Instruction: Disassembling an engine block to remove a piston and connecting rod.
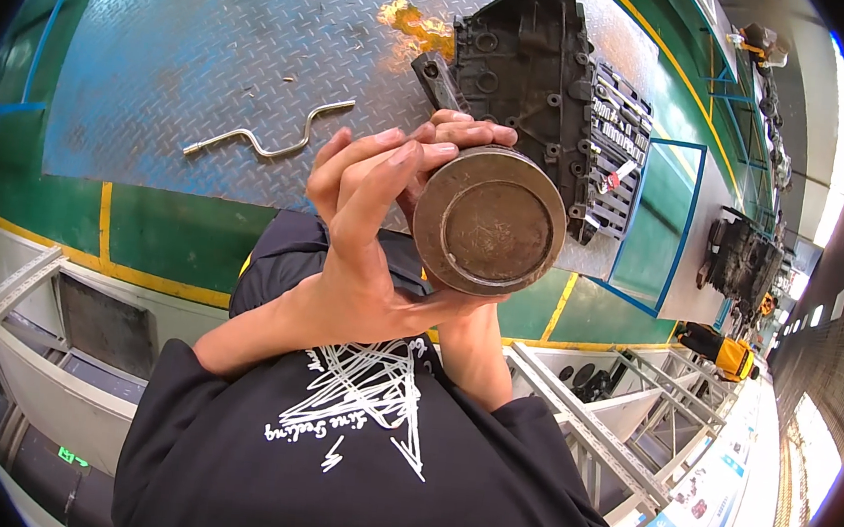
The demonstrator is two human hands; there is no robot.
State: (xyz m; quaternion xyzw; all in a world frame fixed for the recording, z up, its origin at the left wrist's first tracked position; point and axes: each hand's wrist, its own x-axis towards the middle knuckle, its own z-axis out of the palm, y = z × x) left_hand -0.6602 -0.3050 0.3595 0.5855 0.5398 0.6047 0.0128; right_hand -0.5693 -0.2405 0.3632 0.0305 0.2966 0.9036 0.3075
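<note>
A round, worn metal piston [490,221] is held up in front of my chest, its flat brown-grey crown facing me. My left hand [368,194] is closed about its left side, with bent fingers at the rim and the thumb along the lower edge. From below, my right hand [470,313] reaches behind the piston and supports it; most of that hand is hidden. Several fingertips overlap at the upper left rim, and which hand each belongs to is hard to tell. The piston's underside is out of sight.
Beyond the piston a dark engine block [524,67] rests on a blue-grey diamond-plate table [190,43]. A bent speed wrench [270,142] lies to the left. A tool tray [615,145] sits right of the block. Another engine part [742,253] and a person in yellow [735,359] are farther right.
</note>
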